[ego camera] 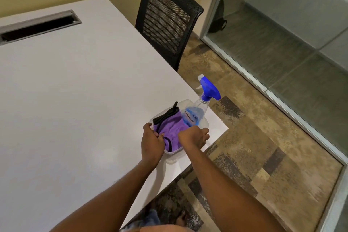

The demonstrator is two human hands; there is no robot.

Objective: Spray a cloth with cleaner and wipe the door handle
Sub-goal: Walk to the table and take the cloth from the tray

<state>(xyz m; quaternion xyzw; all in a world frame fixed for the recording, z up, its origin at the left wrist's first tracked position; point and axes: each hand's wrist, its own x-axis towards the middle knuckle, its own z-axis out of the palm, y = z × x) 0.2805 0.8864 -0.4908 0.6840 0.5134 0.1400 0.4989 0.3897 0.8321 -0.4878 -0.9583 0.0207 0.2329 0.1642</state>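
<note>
Both grips are closing inside the clear tub (205,121): the left hand (151,142) is pinching a fold of the purple cloth (170,128), and the right hand (195,136) is curling shut beside it, its hold hidden. The cloth is lying bunched in the tub, just beside the leaning spray bottle (195,114). Being soft and light, it is probably best gathered by a fold. Both forearms are reaching forward from below the tub over the table (75,90) corner.
</note>
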